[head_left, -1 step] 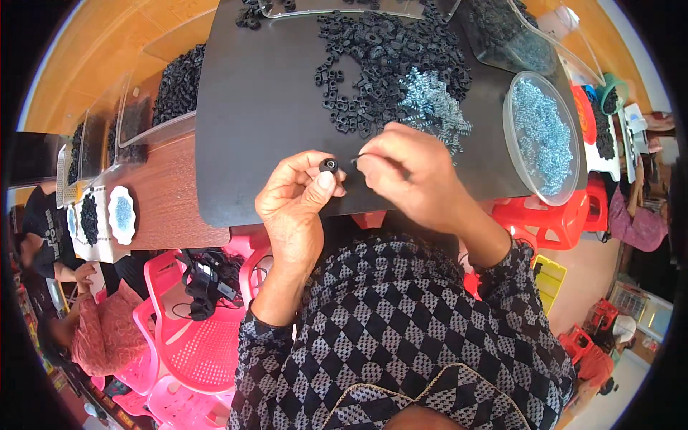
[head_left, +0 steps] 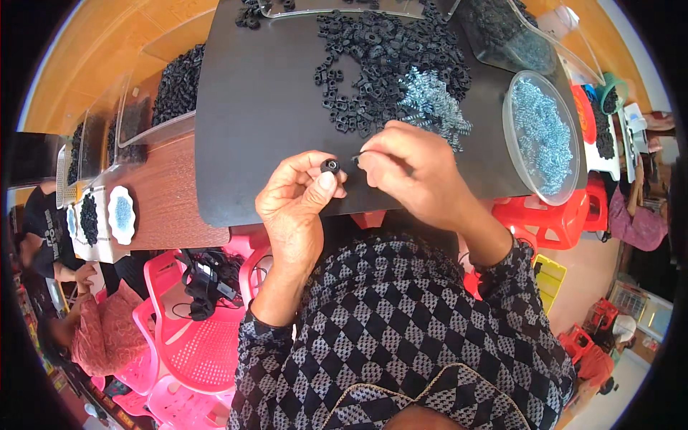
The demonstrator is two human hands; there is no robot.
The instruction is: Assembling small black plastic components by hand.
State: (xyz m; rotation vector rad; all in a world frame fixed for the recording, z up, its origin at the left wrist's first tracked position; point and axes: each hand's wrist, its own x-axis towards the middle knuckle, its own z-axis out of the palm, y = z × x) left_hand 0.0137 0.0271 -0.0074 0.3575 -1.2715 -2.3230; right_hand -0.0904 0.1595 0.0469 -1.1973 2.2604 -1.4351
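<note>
My left hand (head_left: 294,204) is closed round a small black round plastic part (head_left: 330,166), its open end facing up. A pale metallic ring or coil shows inside that opening. Just to the right, my right hand (head_left: 416,168) pinches a small black piece (head_left: 356,158), mostly hidden by the fingertips. A short gap separates this piece from the part in my left hand. Beyond my hands, a heap of small black plastic parts (head_left: 380,61) covers the dark mat (head_left: 258,107). A pile of small metal springs (head_left: 433,107) lies against the heap's near right side.
At the right stands a round clear tub (head_left: 510,136) of springs. Clear bins of black parts (head_left: 179,86) line the left; another clear bin (head_left: 502,43) is at the far right. Pink chairs (head_left: 208,351) and red stools (head_left: 552,222) stand below. Other people sit at both sides.
My right hand and the small black piece in it have shifted very slightly. My left hand stays in place.
</note>
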